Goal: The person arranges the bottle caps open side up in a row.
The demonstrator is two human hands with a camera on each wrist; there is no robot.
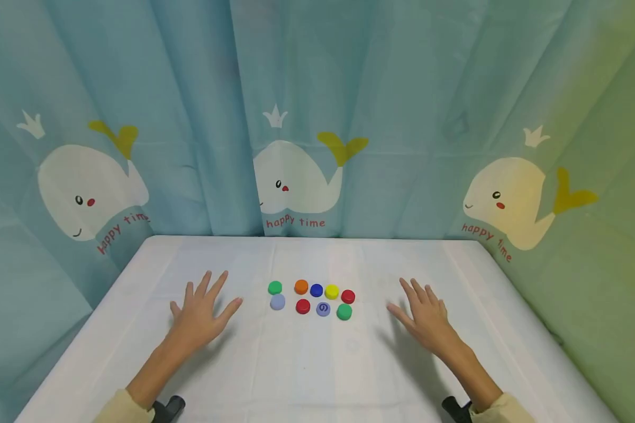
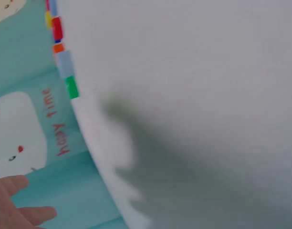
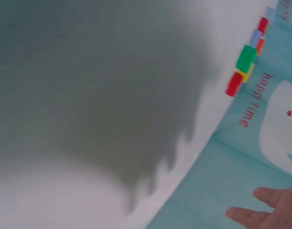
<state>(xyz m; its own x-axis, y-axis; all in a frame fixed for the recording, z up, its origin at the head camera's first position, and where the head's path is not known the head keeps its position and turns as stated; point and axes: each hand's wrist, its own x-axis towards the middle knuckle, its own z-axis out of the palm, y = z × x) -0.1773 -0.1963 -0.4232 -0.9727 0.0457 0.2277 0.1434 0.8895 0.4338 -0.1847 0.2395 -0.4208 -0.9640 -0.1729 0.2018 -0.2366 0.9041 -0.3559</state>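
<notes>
Several round, coloured bottle caps lie in two loose rows at the middle of the white table. The back row has a green cap [image 1: 275,288], an orange cap [image 1: 301,286], a blue cap [image 1: 316,290], a yellow cap [image 1: 331,292] and a red cap [image 1: 348,296]. In front of them are a pale lilac cap [image 1: 277,302], another red cap [image 1: 303,306], a purple cap with a dark mark [image 1: 323,309] and a larger-looking green cap [image 1: 344,312]. Left of the caps, my left hand [image 1: 198,314] is spread and holds nothing. To their right, my right hand [image 1: 425,320], fingers extended, is likewise bare.
A white cloth [image 1: 296,376] covers the table. Behind and on both sides hangs a blue-green curtain [image 1: 413,117] printed with whales. Each wrist wears a black strap with a camera [image 1: 176,405]. Both hands cast shadows on the cloth.
</notes>
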